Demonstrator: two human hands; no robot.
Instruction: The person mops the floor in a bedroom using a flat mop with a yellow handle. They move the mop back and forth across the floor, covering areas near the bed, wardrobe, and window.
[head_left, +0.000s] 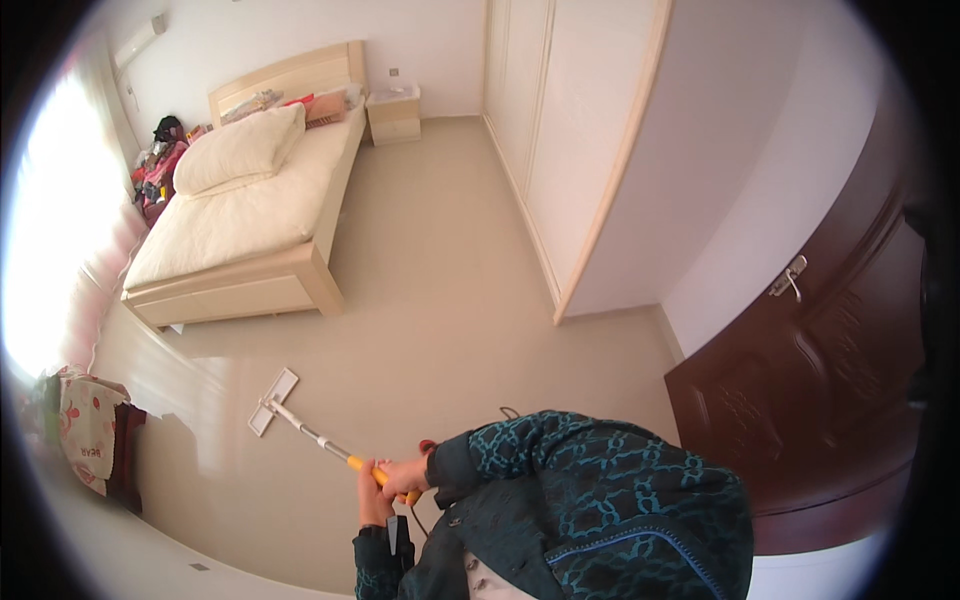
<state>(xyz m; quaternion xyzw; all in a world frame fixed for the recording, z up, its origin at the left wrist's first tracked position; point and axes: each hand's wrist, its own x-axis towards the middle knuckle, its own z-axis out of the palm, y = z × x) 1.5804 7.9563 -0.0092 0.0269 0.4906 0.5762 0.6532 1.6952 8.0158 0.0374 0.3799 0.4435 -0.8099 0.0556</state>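
A flat mop (328, 445) with a yellow grip and metal pole slants across the tiled floor (420, 330). My left hand (372, 495) is closed around the yellow grip. Beside it, nearer the grip's end, my right hand (406, 477) also wraps the handle. The mop's white rectangular head (273, 401) lies on the floor, ahead and to the left of my hands. Dark patterned sleeves cover both arms, and a dark device sits at the left wrist.
A pale wooden bed (240, 225) stands ahead on the left, with a nightstand (394, 116) behind. Sliding wardrobe doors (555, 135) line the right. A brown door (810, 390) is at far right. A cloth-covered piece of furniture (91, 431) stands at the left.
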